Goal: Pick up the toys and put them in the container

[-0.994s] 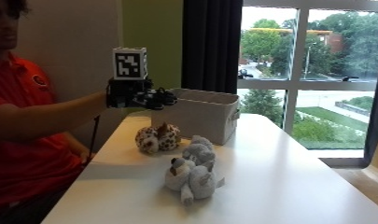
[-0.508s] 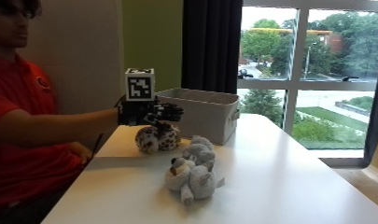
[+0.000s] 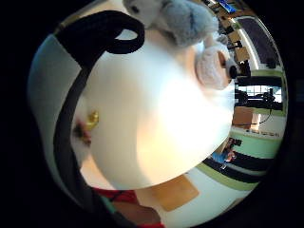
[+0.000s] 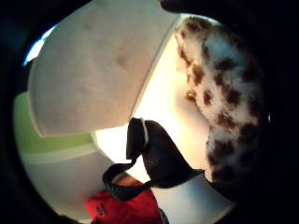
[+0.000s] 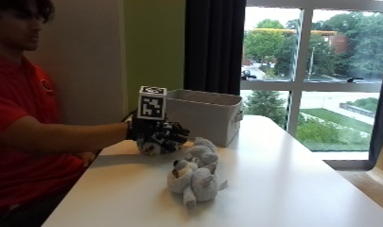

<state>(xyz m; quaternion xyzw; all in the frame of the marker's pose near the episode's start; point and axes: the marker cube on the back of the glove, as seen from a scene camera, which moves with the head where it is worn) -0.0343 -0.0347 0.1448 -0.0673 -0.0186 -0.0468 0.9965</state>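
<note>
**Q:** Reading the outside view from left to right, what is shown, and which step is in hand?

**A:** At left, the gloved right hand [image 5: 158, 135] sits directly on top of the spotted plush toy [image 5: 148, 148], which lies on the white table [image 5: 291, 189]. This appears to be the reach-and-grasp step for that toy. The thumb-side palm view shows its brown-spotted fur [image 4: 224, 93] close against the palm, with the container's wall [image 4: 98, 70] just beside it.

**Q:** Is the toy gripped?

**A:** The fingers [image 5: 175, 135] curl down over it, but whether they have closed round it cannot be told.

**Q:** What lies further right?

**A:** Two grey-and-white plush toys: one [image 5: 200, 152] just beside the hand, the other [image 5: 194, 178] nearer the table's front edge. Behind them stands the pale fabric container [image 5: 204, 116], near the hand.

**Q:** What does the next move call for?

**A:** Probably closing round the spotted toy, lifting it above the container's rim and carrying it the short way over the opening. Two toys then remain.
</note>
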